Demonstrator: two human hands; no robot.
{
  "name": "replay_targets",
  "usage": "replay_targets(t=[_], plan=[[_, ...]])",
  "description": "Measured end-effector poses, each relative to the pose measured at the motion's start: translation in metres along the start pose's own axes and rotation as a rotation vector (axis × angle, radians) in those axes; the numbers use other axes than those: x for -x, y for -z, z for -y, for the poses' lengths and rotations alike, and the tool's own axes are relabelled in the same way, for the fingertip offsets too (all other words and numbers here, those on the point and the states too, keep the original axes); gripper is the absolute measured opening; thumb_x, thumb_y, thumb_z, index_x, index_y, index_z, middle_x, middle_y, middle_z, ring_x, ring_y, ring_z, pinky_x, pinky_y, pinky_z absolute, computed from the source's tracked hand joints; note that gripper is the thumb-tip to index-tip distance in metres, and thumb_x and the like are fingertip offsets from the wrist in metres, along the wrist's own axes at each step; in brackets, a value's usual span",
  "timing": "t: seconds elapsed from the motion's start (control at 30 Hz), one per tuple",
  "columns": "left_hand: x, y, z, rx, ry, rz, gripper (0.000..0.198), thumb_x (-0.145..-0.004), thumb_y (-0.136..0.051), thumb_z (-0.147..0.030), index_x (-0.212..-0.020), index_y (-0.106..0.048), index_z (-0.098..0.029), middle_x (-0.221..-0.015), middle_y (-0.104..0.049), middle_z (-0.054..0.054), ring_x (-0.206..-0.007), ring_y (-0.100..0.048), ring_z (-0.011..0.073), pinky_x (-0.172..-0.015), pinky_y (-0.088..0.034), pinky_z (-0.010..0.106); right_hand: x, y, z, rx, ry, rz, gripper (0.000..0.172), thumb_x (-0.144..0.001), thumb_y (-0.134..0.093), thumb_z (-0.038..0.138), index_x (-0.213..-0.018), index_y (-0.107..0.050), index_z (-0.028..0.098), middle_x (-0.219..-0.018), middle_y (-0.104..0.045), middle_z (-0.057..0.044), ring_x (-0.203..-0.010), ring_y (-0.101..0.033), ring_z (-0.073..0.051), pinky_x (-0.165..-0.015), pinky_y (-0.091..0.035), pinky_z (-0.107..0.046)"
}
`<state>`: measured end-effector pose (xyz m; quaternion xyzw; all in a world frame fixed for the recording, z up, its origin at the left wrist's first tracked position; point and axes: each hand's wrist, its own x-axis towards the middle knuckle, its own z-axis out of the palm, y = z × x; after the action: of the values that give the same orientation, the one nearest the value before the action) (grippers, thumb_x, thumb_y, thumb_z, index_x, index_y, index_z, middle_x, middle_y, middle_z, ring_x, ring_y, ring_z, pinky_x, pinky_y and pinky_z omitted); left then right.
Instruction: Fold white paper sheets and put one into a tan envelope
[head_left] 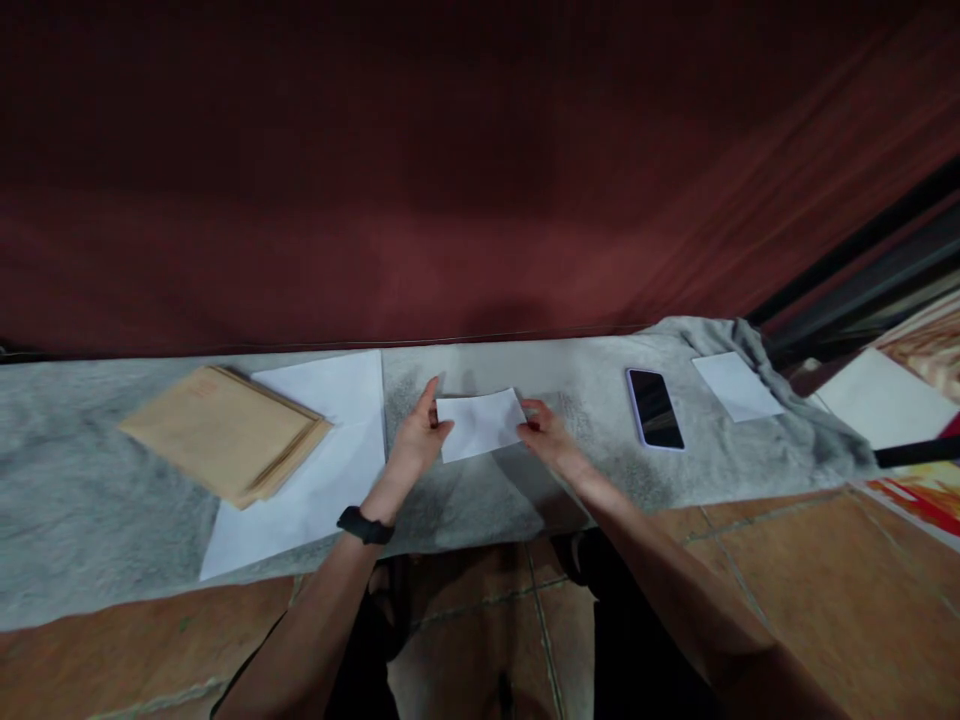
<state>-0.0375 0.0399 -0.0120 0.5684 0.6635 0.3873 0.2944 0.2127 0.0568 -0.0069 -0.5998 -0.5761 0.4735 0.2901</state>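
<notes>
A small white sheet of paper (481, 425) is held by its two short ends, a little above the grey cloth. My left hand (417, 436) grips the left end between thumb and fingers, its index finger pointing up past the edge. At the right end, my right hand (548, 434) pinches the paper with thumb and fingertips. The sheet looks slightly bent near its right side. Whether it is a single or folded sheet, I cannot tell. Left of my hands, a stack of brown envelopes (225, 430) rests on large white paper (330, 480).
A grey cloth (465, 520) covers the long narrow surface. A phone (656, 408) lies to the right, and beyond it another white paper (737, 386). A dark red curtain (465, 270) hangs behind. White paper and printed items sit beyond the cloth's right end, beside dark bars.
</notes>
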Motion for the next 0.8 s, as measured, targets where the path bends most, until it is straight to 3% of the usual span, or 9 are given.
replay_targets(t=[0.07, 0.13, 0.23, 0.3, 0.4, 0.5, 0.57, 0.8], plan=[[0.003, -0.001, -0.001, -0.169, -0.018, 0.026, 0.073, -0.08, -0.067, -0.013, -0.151, -0.05, -0.021, -0.104, -0.071, 0.005, -0.078, -0.069, 0.018, -0.079, -0.06, 0.035, 0.005, -0.001, 0.002, 0.294, 0.044, -0.014, 0.052, -0.083, -0.058, 0.015, -0.135, -0.06, 0.024, -0.076, -0.071, 0.002, -0.068, -0.066, -0.018, -0.066, -0.05, -0.029], [0.01, -0.005, -0.006, -0.341, -0.091, -0.024, 0.063, -0.084, -0.063, -0.013, -0.147, -0.055, -0.019, -0.126, -0.067, 0.013, -0.101, -0.07, 0.0249, -0.095, -0.058, 0.042, 0.011, -0.001, 0.004, 0.532, 0.078, -0.022, 0.054, -0.088, -0.057, 0.017, -0.141, -0.056, 0.022, -0.09, -0.075, -0.005, -0.08, -0.071, -0.023, -0.076, -0.053, -0.033], [0.027, -0.022, -0.017, -0.549, -0.256, -0.085, 0.049, -0.095, -0.054, -0.02, -0.144, -0.056, -0.015, -0.153, -0.051, 0.02, -0.137, -0.054, 0.035, -0.114, -0.046, 0.054, 0.016, 0.002, 0.009, 0.75, 0.157, -0.089, 0.048, -0.093, -0.055, 0.022, -0.14, -0.058, 0.017, -0.111, -0.075, -0.014, -0.102, -0.07, -0.031, -0.091, -0.054, -0.041], [0.04, -0.038, -0.022, -0.616, -0.361, -0.014, 0.047, -0.101, -0.045, -0.025, -0.145, -0.054, -0.011, -0.16, -0.045, 0.02, -0.148, -0.043, 0.0343, -0.12, -0.04, 0.053, 0.016, 0.0, 0.011, 0.779, 0.253, -0.142, 0.042, -0.098, -0.051, 0.026, -0.138, -0.061, 0.015, -0.122, -0.071, -0.017, -0.116, -0.066, -0.033, -0.102, -0.051, -0.046], [0.057, -0.059, -0.023, -0.684, -0.488, 0.099, 0.052, -0.103, -0.04, -0.026, -0.152, -0.045, -0.009, -0.163, -0.042, 0.018, -0.155, -0.033, 0.0312, -0.126, -0.031, 0.053, 0.016, -0.015, 0.01, 0.658, 0.46, -0.056, 0.046, -0.106, -0.037, 0.035, -0.141, -0.06, 0.017, -0.137, -0.066, -0.015, -0.132, -0.058, -0.028, -0.114, -0.046, -0.046], [0.066, -0.069, -0.016, -0.73, -0.586, 0.196, 0.057, -0.1, -0.044, -0.023, -0.155, -0.043, -0.008, -0.159, -0.048, 0.02, -0.154, -0.036, 0.0301, -0.128, -0.027, 0.054, 0.016, -0.036, 0.004, 0.564, 0.623, 0.129, 0.054, -0.11, -0.025, 0.038, -0.15, -0.054, 0.014, -0.155, -0.055, -0.013, -0.147, -0.045, -0.02, -0.124, -0.038, -0.04], [0.068, -0.07, -0.009, -0.744, -0.615, 0.225, 0.058, -0.098, -0.043, -0.021, -0.154, -0.044, -0.007, -0.156, -0.051, 0.021, -0.152, -0.039, 0.0295, -0.128, -0.027, 0.054, 0.015, -0.046, -0.002, 0.597, 0.654, 0.162, 0.058, -0.111, -0.023, 0.042, -0.154, -0.048, 0.013, -0.162, -0.046, -0.013, -0.154, -0.036, -0.02, -0.128, -0.031, -0.043], [0.062, -0.055, -0.005, -0.749, -0.46, 0.092, 0.06, -0.103, -0.03, -0.025, -0.157, -0.035, 0.001, -0.165, -0.036, 0.023, -0.158, -0.026, 0.0287, -0.128, -0.029, 0.052, 0.003, -0.041, -0.017, 0.809, 0.623, 0.072, 0.059, -0.11, -0.026, 0.043, -0.161, -0.036, 0.015, -0.167, -0.038, -0.011, -0.157, -0.031, -0.023, -0.13, -0.025, -0.048]])
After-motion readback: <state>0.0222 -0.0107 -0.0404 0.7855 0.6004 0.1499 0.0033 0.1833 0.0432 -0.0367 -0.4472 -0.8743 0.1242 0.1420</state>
